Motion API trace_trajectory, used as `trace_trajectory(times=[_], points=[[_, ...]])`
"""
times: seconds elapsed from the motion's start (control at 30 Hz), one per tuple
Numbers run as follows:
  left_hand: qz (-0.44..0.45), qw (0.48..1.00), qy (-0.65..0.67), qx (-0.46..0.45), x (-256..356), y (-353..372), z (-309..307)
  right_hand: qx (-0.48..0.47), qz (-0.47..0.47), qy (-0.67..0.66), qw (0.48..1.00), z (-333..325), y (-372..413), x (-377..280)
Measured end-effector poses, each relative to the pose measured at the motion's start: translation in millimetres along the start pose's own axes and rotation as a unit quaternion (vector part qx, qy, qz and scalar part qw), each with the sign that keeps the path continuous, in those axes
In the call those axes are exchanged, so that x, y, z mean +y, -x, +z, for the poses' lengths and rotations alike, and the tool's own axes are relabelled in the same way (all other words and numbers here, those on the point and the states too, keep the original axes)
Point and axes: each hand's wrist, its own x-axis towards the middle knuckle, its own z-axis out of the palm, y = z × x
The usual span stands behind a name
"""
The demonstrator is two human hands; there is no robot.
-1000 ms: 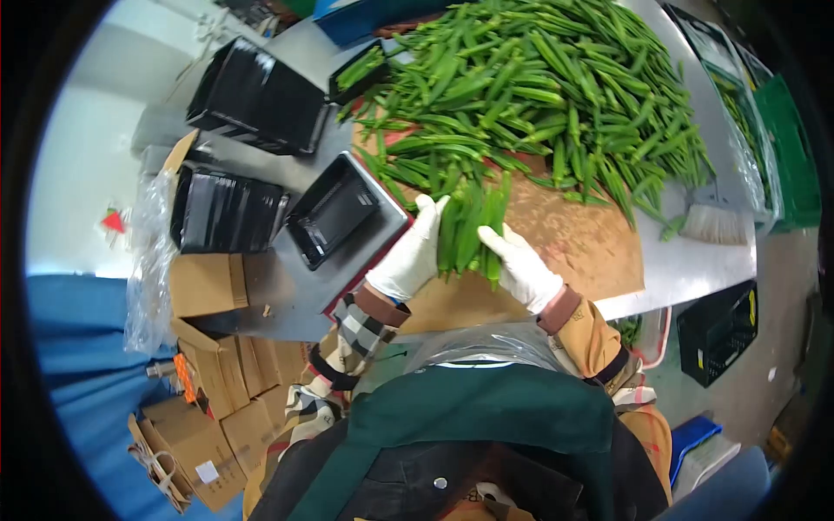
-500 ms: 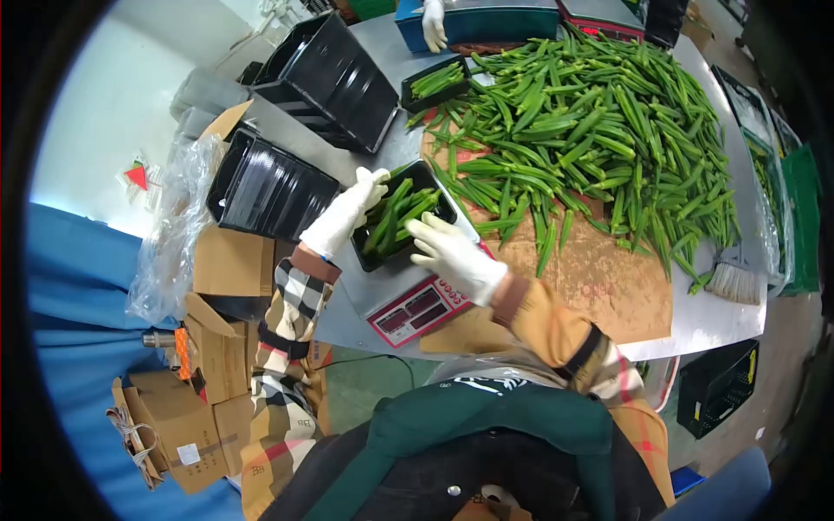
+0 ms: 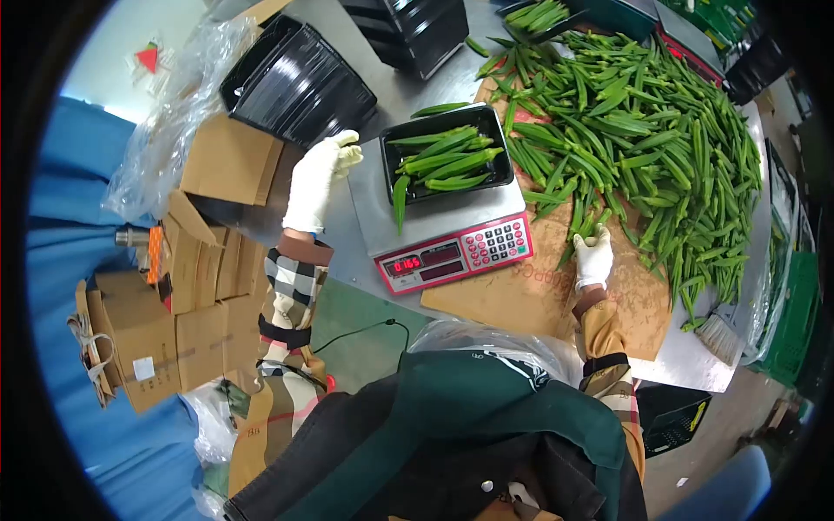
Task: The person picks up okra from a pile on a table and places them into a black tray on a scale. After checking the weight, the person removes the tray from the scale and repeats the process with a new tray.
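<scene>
A black plastic tray [image 3: 497,181] holding several green okra pods [image 3: 447,158] sits on a digital scale [image 3: 369,204], whose red display reads 0.165. One pod hangs over the tray's near left corner and another lies along its far edge. My left hand [image 3: 320,181], in a white glove, is held left of the scale with fingers apart and nothing in it. At the near edge of the large okra pile [image 3: 643,156], my white-gloved right hand [image 3: 594,258] has its fingers closed around the end of an okra pod, partly hidden by the glove.
Stacked black trays [image 3: 300,82] stand left of the scale, with another stack [image 3: 408,30] behind. Flattened cardboard [image 3: 512,300] lies under the pile. A second filled tray [image 3: 539,19] is at the back. A brush [image 3: 719,339] lies at the right edge; cardboard boxes [image 3: 130,339] stand left.
Both hands have left the tray: my left hand drew back to its left, and my right hand moved right to the pile. The tray now rests untouched on the scale. The view has shifted.
</scene>
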Motion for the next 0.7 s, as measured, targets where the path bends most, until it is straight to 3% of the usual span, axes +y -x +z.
trace_trajectory(times=[0.07,0.13,0.17,0.23,0.3,0.37,0.43,0.5,0.53,0.63,0.7], points=[[0.069,0.997,-0.031,0.028,-15,10,3,0.007,-0.023,-0.010,1.000,4,-4,12],[0.093,0.994,-0.031,0.053,-21,21,12,-0.051,0.049,-0.068,0.995,1,-13,32],[0.067,0.997,-0.025,0.023,-22,28,14,-0.080,0.085,-0.096,0.989,0,-16,39],[0.019,0.999,-0.014,-0.040,-22,40,18,-0.068,0.035,-0.052,0.996,-3,-12,48],[-0.105,0.990,-0.052,-0.072,3,55,39,-0.082,0.015,0.007,0.997,-10,-2,35],[-0.132,0.974,0.007,-0.185,15,61,51,-0.085,0.012,0.097,0.992,-21,22,-15],[-0.046,0.961,0.146,-0.229,22,63,73,-0.085,-0.007,0.123,0.989,-16,24,-13],[-0.013,0.961,0.164,-0.220,46,64,84,-0.120,0.045,-0.015,0.992,-11,19,4],[-0.015,0.966,0.150,-0.210,55,66,85,-0.178,0.104,-0.153,0.966,-14,17,0],[-0.006,0.979,0.100,-0.175,47,58,75,-0.173,-0.004,-0.288,0.942,-22,31,-19],[-0.007,0.988,0.082,-0.128,32,51,69,-0.141,-0.144,-0.210,0.957,-20,35,-61]])
